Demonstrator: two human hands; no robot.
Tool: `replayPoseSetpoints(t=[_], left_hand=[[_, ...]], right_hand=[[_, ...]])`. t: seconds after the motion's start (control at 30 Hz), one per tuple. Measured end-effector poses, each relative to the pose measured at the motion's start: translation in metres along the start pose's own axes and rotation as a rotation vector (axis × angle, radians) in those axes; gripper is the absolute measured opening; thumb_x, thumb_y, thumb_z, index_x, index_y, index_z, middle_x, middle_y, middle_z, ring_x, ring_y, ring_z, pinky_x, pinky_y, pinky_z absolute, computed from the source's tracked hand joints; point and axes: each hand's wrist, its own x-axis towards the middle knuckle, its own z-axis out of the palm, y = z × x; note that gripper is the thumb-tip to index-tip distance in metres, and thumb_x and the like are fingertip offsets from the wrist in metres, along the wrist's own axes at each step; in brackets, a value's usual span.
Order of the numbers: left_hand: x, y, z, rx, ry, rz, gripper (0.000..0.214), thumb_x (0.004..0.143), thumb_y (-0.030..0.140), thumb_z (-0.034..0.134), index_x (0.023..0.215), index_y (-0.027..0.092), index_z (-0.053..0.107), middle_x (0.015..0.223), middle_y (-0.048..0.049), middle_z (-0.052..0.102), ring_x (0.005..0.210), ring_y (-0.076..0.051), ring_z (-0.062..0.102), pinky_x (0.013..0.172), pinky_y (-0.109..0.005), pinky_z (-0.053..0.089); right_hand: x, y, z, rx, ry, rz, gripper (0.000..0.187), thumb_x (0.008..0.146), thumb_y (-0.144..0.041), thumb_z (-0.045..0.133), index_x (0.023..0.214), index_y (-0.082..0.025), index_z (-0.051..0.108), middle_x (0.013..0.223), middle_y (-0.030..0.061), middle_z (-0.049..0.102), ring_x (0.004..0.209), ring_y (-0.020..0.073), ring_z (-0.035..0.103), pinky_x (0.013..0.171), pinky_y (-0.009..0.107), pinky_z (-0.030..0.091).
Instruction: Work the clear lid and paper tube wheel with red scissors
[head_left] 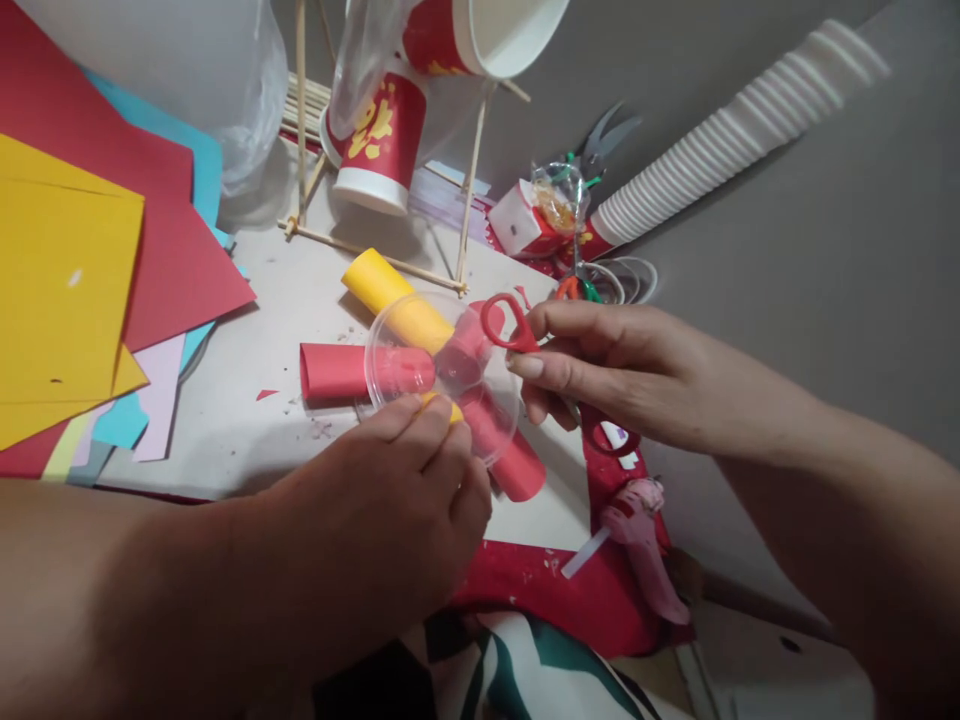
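Observation:
My left hand point(397, 490) is closed on a clear round plastic lid point(420, 365), held above the table, with a small yellow bit showing at its fingertips. My right hand point(622, 375) grips red-handled scissors point(510, 325), one loop showing above the fingers beside the lid's right rim. Under the lid lie paper rolls: a yellow roll point(386, 290) and a red roll point(334, 372), another red roll point(514, 465) to the right.
Coloured paper sheets point(82, 290) are stacked at left. A wooden stick frame point(382, 255) holds red paper cups point(379, 140) at the back. A long stack of white cups point(742, 125) lies at right. A pink glue gun point(645, 545) rests near the front.

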Motion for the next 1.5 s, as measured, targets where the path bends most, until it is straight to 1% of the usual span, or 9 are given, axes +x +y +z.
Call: replayPoseSetpoints(t=[0.13,0.27,0.4,0.5,0.67,0.87,1.13,1.4,1.5], left_hand=[[0.001,-0.002,0.002,-0.011,0.019,0.006,0.031,0.092,0.019,0.055,0.118,0.006,0.066,0.123,-0.0191,0.071,0.111,-0.036,0.066,0.103,-0.051,0.048],[0.001,-0.007,-0.003,-0.110,0.021,-0.007,0.026,0.093,0.023,0.059,0.114,0.009,0.067,0.114,-0.0164,0.073,0.104,-0.032,0.067,0.100,-0.048,0.050],[0.012,-0.025,-0.019,-0.475,0.177,-0.294,0.011,0.097,0.026,0.056,0.093,0.019,0.064,0.087,-0.0022,0.072,0.074,-0.016,0.065,0.070,-0.030,0.053],[0.025,-0.043,-0.028,-0.786,0.272,-0.540,0.008,0.092,0.026,0.065,0.090,0.021,0.060,0.078,0.0039,0.067,0.065,-0.009,0.062,0.057,-0.022,0.049],[0.036,-0.055,-0.028,-1.316,0.164,-0.696,0.006,0.088,0.017,0.063,0.089,0.021,0.058,0.069,0.0035,0.065,0.059,-0.009,0.063,0.051,-0.019,0.049],[0.036,-0.054,-0.030,-1.356,0.172,-0.753,0.009,0.084,0.014,0.065,0.083,0.021,0.059,0.066,0.0044,0.066,0.058,-0.008,0.062,0.049,-0.016,0.045],[0.038,-0.054,-0.033,-1.284,0.250,-0.779,0.009,0.083,0.014,0.064,0.084,0.020,0.058,0.062,0.0051,0.063,0.053,-0.007,0.060,0.046,-0.017,0.045],[0.035,-0.049,-0.031,-1.182,0.210,-0.709,0.004,0.087,0.018,0.063,0.090,0.020,0.060,0.071,0.0012,0.069,0.064,-0.012,0.069,0.055,-0.020,0.056],[0.036,-0.050,-0.031,-1.182,0.206,-0.694,0.007,0.089,0.018,0.059,0.096,0.020,0.061,0.076,0.0010,0.072,0.068,-0.012,0.071,0.059,-0.021,0.058]], right_hand=[[0.004,-0.003,-0.001,-0.037,-0.043,-0.079,0.042,0.094,-0.051,0.064,0.069,-0.018,0.059,0.058,-0.0015,0.059,0.050,0.0073,0.056,0.042,0.018,0.040],[0.003,0.002,0.001,0.027,-0.025,-0.044,0.044,0.093,-0.057,0.063,0.073,-0.018,0.060,0.058,-0.0018,0.058,0.048,0.0087,0.057,0.041,0.020,0.040],[-0.004,0.006,0.004,0.083,-0.007,-0.050,0.043,0.094,-0.055,0.063,0.072,-0.019,0.054,0.056,-0.0024,0.057,0.046,0.0086,0.056,0.041,0.021,0.038],[-0.010,0.005,0.007,0.138,-0.068,-0.091,0.039,0.098,-0.050,0.059,0.075,-0.019,0.056,0.056,-0.0021,0.059,0.047,0.0086,0.056,0.045,0.021,0.042],[-0.012,0.006,0.014,0.215,-0.221,-0.100,0.038,0.102,-0.044,0.054,0.073,-0.019,0.055,0.055,-0.0023,0.061,0.049,0.0087,0.058,0.049,0.020,0.045],[-0.009,0.006,0.021,0.338,-0.262,-0.061,0.033,0.099,-0.046,0.059,0.081,-0.019,0.056,0.057,-0.0051,0.058,0.045,0.0052,0.053,0.042,0.016,0.040],[-0.008,0.008,0.027,0.480,-0.156,0.027,0.029,0.092,-0.042,0.068,0.088,-0.019,0.052,0.053,-0.0070,0.060,0.037,0.0045,0.051,0.034,0.013,0.034],[-0.007,0.007,0.022,0.448,-0.297,0.038,0.021,0.092,-0.035,0.067,0.086,-0.018,0.055,0.050,-0.0066,0.061,0.036,0.0060,0.053,0.042,0.016,0.043],[-0.009,0.006,0.020,0.419,-0.232,0.041,0.027,0.088,-0.039,0.072,0.084,-0.018,0.057,0.052,-0.0043,0.063,0.041,0.0079,0.056,0.042,0.017,0.043]])
